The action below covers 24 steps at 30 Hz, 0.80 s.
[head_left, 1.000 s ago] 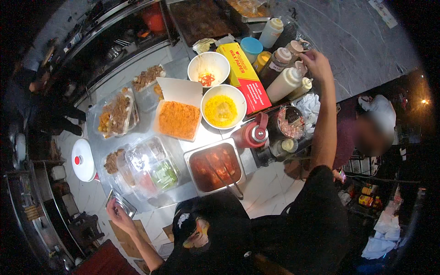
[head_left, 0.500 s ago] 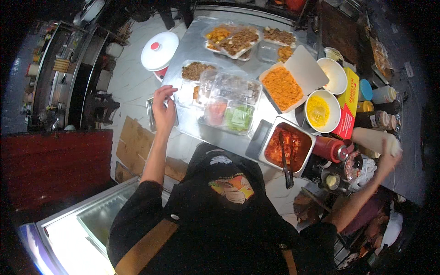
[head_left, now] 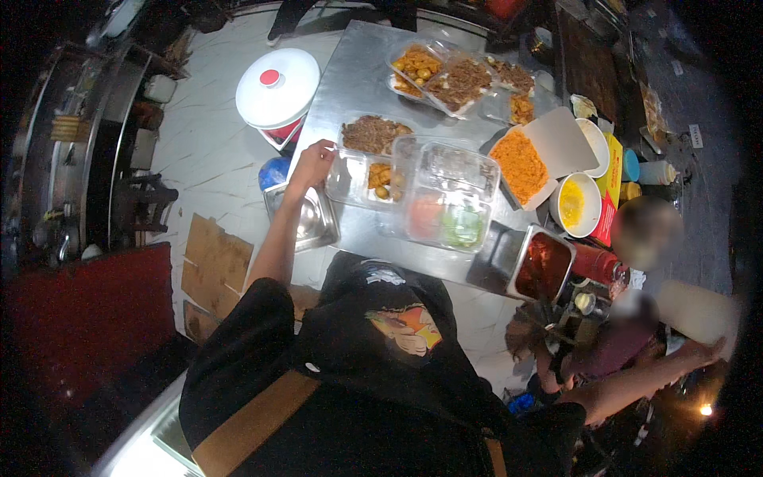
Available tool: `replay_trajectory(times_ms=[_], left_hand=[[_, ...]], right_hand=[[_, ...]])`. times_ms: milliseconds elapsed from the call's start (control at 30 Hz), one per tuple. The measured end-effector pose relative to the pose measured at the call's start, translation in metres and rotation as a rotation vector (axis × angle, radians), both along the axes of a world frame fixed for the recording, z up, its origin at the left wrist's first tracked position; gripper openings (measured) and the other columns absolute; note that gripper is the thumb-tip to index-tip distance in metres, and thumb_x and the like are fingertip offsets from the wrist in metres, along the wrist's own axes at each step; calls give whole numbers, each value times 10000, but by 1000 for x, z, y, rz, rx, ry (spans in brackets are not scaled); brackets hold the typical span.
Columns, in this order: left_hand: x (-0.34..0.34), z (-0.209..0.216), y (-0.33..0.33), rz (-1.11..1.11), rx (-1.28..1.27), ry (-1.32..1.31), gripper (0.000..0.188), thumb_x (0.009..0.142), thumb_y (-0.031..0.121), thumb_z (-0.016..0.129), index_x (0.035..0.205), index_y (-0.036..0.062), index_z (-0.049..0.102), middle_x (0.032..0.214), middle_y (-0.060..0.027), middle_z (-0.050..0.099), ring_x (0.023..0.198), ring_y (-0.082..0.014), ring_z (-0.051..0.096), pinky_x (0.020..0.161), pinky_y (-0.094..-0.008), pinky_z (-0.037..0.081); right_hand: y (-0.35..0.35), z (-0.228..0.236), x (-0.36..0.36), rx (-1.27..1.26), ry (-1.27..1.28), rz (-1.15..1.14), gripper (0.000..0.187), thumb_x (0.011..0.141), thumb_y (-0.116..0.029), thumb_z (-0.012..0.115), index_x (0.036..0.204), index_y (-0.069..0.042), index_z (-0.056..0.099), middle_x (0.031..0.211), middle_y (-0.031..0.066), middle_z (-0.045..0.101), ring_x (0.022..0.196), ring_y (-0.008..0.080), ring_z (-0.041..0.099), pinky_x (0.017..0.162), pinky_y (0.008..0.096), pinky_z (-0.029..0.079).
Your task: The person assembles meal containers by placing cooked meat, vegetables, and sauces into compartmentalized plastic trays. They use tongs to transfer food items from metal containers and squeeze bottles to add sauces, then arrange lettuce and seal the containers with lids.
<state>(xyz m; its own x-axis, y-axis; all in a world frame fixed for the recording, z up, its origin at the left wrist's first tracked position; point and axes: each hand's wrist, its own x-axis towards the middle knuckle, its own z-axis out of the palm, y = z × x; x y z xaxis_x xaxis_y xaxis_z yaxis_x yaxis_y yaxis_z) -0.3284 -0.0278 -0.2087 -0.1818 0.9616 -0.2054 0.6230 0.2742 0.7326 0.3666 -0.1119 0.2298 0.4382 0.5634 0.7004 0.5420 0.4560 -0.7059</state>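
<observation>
Dim kitchen [head_left: 208, 151], bottle [head_left: 698, 310] in right grip [head_left: 701, 355]

Worn on the head, the left of two side-by-side fisheye cameras looks steeply down past a black shirt [head_left: 381, 421] onto a steel table [head_left: 350, 79] close by. Its view spans shelves [head_left: 79, 103] at left to a gray counter [head_left: 703, 207] at right, the right hand [head_left: 703, 351] near the dark rim.
</observation>
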Motion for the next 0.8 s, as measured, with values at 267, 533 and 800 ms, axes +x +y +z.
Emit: replay_trajectory(times_ms=[267,533,800], left_hand=[[-41,-12,4,2,-102,-322,206,961,162,646,1028,-32,641,825,-149,706,700,-245,704,676,-357,542],[-72,-29,5,33,-97,-669,181,981,126,639,1048,-40,610,875,-96,663,665,-167,704,584,-295,588],[-71,-26,-2,2,-122,-799,143,978,79,626,1049,-43,600,888,-96,655,678,-153,703,611,-288,593]], right_hand=[[28,-193,-142,-593,428,736,1165,686,-679,754,1535,-28,291,1427,236,465,1243,424,535,1031,585,463],[125,-265,-424,-1129,-204,978,848,770,-354,830,1454,-22,454,1361,94,576,1244,215,537,1094,368,400],[189,-278,-500,-1530,-667,1177,776,783,-516,779,1373,-72,543,1256,155,649,1137,264,620,996,354,470]])
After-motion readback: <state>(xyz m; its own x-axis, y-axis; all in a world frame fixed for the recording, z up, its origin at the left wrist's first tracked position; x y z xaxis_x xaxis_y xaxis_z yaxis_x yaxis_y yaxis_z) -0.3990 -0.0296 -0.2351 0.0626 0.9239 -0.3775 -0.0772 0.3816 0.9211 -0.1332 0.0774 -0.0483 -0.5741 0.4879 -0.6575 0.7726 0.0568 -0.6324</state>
